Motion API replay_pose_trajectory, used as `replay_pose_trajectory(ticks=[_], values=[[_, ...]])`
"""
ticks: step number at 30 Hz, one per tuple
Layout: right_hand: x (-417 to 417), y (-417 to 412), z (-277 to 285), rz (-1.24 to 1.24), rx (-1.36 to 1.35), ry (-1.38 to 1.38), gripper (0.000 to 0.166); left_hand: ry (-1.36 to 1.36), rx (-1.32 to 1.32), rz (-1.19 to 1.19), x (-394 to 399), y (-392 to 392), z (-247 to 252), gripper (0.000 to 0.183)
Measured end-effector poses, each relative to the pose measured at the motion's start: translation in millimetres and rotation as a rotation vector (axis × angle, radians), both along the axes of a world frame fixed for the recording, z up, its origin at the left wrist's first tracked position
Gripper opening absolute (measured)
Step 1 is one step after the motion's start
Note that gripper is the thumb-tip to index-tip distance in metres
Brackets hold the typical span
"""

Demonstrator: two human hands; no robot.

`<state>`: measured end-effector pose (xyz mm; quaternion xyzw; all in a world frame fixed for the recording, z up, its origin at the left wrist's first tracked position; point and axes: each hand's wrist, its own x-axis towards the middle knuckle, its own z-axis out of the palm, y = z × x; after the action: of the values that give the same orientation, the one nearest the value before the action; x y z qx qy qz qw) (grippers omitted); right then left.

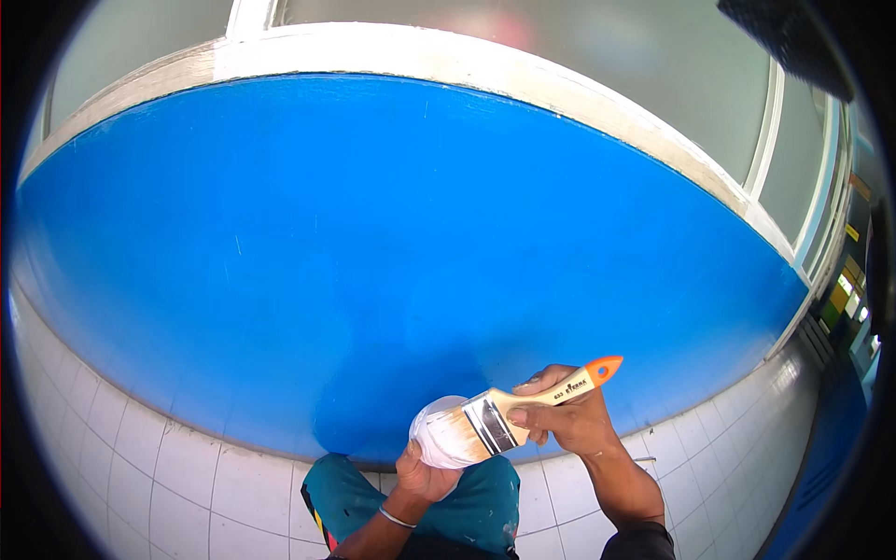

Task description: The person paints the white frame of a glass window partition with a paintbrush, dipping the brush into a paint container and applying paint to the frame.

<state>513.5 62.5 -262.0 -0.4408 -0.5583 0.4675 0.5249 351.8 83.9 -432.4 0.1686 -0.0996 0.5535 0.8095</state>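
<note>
A flat paintbrush (539, 406) with a pale wooden handle, orange tip and metal ferrule is in my right hand (577, 420), its handle pointing up to the right. Its bristles, coated in white paint, rest over the mouth of a small round container (420, 428) of white paint. My left hand (425, 476) holds that container from below, fingers around its side. A thin bracelet circles the left wrist. Both hands are in front of a blue painted wall (420, 231), above my knees in teal trousers (483, 511). How full the container is cannot be told.
Above the blue wall runs a worn white ledge (434, 56) with white-framed window panes (630, 91) over it. White floor tiles (248, 483) meet the wall's lower edge. A blue surface (819, 455) lies at the far right, and a dark object (784, 42) shows at the top right.
</note>
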Motion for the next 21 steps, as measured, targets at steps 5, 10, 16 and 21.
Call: replay_pose_trajectory(ticks=[5, 10, 16, 21], values=[[9, 18, -8, 0.082, -0.124, 0.224, 0.020, 0.038, 0.086, 0.025, -3, -1, 1, 0.086], [14, 20, -9, 0.014, -0.033, 0.407, 0.010, 0.079, 0.058, 0.062, -6, 0, -6, 0.089], [10, 21, 26, -0.071, 0.272, 0.621, 0.025, -0.063, -0.047, 0.011, -8, 0, 17, 0.081], [-21, 24, 91, -0.101, 0.666, 0.659, 0.024, -0.067, -0.024, 0.025, -10, 0, 39, 0.080]])
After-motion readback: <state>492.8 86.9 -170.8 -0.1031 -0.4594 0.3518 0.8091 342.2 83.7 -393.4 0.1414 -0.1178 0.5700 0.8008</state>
